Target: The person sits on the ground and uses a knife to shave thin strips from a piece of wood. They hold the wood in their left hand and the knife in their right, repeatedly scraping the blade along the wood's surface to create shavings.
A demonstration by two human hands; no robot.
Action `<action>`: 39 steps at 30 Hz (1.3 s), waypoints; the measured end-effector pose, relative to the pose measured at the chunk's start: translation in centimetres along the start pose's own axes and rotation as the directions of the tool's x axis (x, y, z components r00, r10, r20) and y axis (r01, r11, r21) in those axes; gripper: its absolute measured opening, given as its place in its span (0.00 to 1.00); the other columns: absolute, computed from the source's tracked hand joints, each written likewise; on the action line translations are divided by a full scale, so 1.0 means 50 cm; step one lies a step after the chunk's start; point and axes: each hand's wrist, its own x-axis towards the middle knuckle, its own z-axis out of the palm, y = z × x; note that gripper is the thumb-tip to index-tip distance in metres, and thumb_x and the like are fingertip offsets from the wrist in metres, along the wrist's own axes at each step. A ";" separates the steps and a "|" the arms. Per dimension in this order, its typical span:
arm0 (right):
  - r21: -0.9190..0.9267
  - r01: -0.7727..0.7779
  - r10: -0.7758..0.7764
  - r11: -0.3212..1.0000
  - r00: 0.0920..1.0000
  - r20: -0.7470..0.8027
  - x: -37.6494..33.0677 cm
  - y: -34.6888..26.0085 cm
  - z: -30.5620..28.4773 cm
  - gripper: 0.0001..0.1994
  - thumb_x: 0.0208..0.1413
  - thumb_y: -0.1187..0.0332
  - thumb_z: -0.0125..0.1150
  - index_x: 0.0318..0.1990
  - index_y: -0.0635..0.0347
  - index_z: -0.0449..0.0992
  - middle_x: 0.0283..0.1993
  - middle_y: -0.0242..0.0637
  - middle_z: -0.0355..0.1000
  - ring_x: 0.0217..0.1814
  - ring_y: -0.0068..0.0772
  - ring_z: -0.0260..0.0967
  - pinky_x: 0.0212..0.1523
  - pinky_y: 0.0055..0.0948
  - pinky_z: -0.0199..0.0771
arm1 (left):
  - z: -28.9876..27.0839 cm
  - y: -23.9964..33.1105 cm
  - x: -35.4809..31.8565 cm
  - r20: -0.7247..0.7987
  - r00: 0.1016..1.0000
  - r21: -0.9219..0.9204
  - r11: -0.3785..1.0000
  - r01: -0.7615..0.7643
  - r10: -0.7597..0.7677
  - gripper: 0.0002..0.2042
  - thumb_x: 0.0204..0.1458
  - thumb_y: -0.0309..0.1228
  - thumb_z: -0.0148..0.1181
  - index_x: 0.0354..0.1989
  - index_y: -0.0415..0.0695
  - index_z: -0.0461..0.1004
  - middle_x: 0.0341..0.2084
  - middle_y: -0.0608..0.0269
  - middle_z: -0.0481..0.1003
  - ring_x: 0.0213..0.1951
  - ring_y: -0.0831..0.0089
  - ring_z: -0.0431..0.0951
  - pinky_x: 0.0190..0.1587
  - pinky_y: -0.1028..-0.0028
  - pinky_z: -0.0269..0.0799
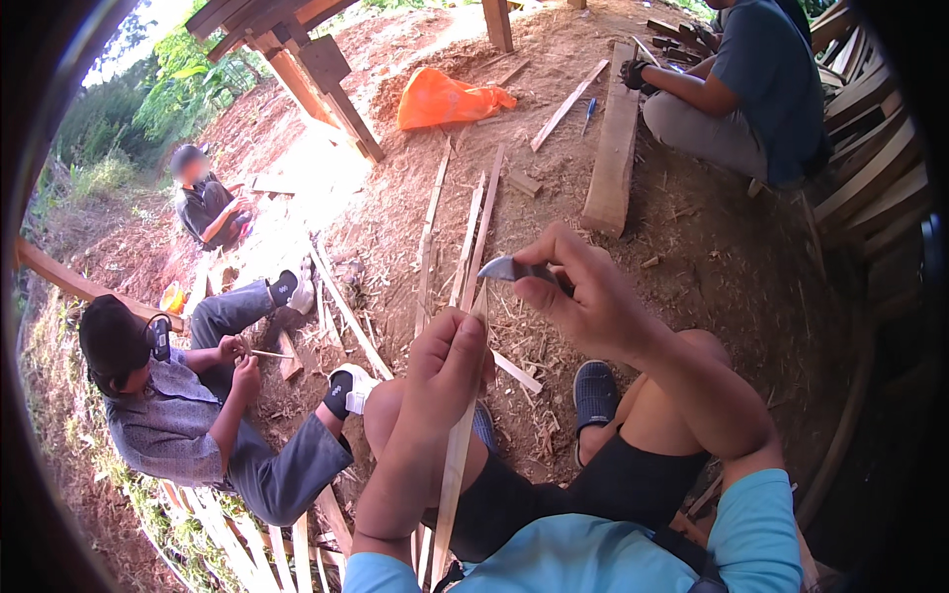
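My left hand (pixel 447 358) is closed around a long, thin wooden strip (pixel 454 474), which runs from near my lap up past my thumb. Just above and to the right, my right hand (pixel 573 287) grips a short knife (pixel 500 269) by its dark handle. The curved grey blade points left, close to the strip's upper end; whether the two touch I cannot tell. Wood shavings (pixel 539 425) lie on the ground beyond my knees.
Several wooden strips (pixel 427 237) lie ahead on the dirt. A thick plank (pixel 611 168), a blue-handled tool (pixel 589 116) and an orange bag (pixel 440 99) are farther off. People sit at left (pixel 163 415), far left (pixel 210 203) and far right (pixel 741 94). Stacked timber (pixel 880 168) lines the right.
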 end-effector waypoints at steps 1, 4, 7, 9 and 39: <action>-0.007 -0.009 0.009 1.000 0.997 0.078 -0.004 -0.009 0.000 0.13 0.55 0.64 0.59 0.40 0.62 0.66 0.25 0.35 0.67 0.25 0.24 0.66 0.27 0.26 0.66 | 0.000 0.003 -0.001 0.005 1.000 -0.011 1.000 0.017 -0.017 0.11 0.62 0.36 0.44 0.30 0.42 0.65 0.13 0.70 0.66 0.14 0.86 0.62 0.16 0.85 0.56; -0.029 -0.089 0.093 0.996 0.971 0.218 -0.001 -0.031 -0.008 0.16 0.56 0.64 0.59 0.45 0.63 0.65 0.35 0.36 0.67 0.34 0.23 0.68 0.35 0.24 0.70 | 0.003 0.007 -0.003 0.019 1.000 -0.047 0.999 0.017 -0.017 0.11 0.62 0.35 0.43 0.31 0.42 0.65 0.13 0.68 0.66 0.13 0.85 0.62 0.16 0.85 0.56; 0.112 -0.053 0.034 0.992 0.986 0.161 -0.001 -0.009 0.007 0.16 0.56 0.66 0.58 0.48 0.62 0.65 0.41 0.37 0.67 0.40 0.24 0.68 0.40 0.25 0.72 | 0.001 0.004 -0.003 0.019 1.000 -0.060 0.998 0.013 -0.012 0.11 0.62 0.35 0.43 0.31 0.42 0.65 0.12 0.68 0.66 0.13 0.85 0.62 0.16 0.85 0.55; 0.167 -0.130 0.091 0.977 0.971 0.222 0.003 -0.013 0.003 0.15 0.56 0.68 0.57 0.50 0.61 0.65 0.43 0.37 0.66 0.44 0.24 0.68 0.43 0.26 0.72 | -0.001 0.001 -0.002 0.018 1.000 -0.054 0.998 0.014 -0.013 0.11 0.62 0.35 0.42 0.32 0.42 0.65 0.12 0.68 0.66 0.12 0.85 0.62 0.16 0.85 0.55; 0.188 -0.073 0.026 0.979 0.970 0.243 0.013 0.013 -0.017 0.15 0.56 0.71 0.57 0.50 0.58 0.66 0.43 0.31 0.66 0.44 0.19 0.65 0.40 0.23 0.70 | 0.013 0.004 0.024 0.063 0.998 -0.012 1.000 -0.015 0.016 0.11 0.62 0.35 0.43 0.30 0.42 0.64 0.13 0.73 0.63 0.14 0.86 0.62 0.16 0.85 0.56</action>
